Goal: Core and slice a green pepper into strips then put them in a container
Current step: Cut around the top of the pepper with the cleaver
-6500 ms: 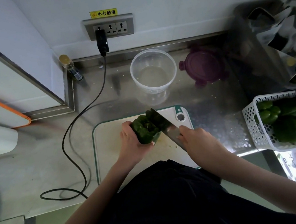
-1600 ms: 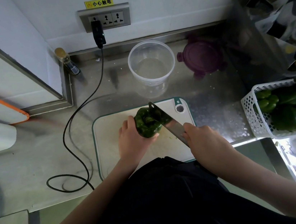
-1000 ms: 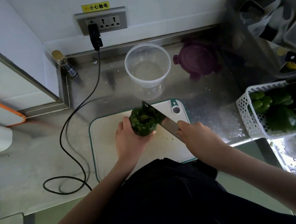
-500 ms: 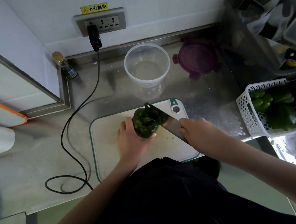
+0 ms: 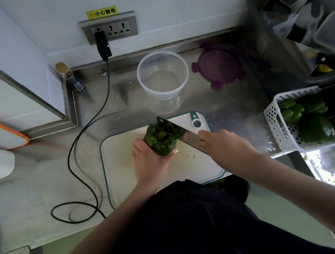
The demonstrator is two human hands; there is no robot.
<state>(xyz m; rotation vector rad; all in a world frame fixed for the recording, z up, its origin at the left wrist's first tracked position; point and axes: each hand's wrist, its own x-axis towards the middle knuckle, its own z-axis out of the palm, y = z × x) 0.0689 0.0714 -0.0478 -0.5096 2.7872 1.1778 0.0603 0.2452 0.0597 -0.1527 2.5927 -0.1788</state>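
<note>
Green pepper (image 5: 160, 141) stands on the white cutting board (image 5: 122, 164), grasped from the near side by the left hand (image 5: 149, 163). Right hand (image 5: 221, 145) grips a knife (image 5: 181, 134), its blade set into the pepper's top beside the stem. Clear container (image 5: 163, 78) sits behind the board.

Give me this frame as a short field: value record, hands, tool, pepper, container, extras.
left hand: grips the green pepper on the cutting board
right hand: holds the knife
knife: blade tip in the pepper's stem end
pepper: whole, no strips cut
container: clear, open, beyond the board, no pepper inside
lid: purple, right of the container
basket: white, more green peppers, far right
</note>
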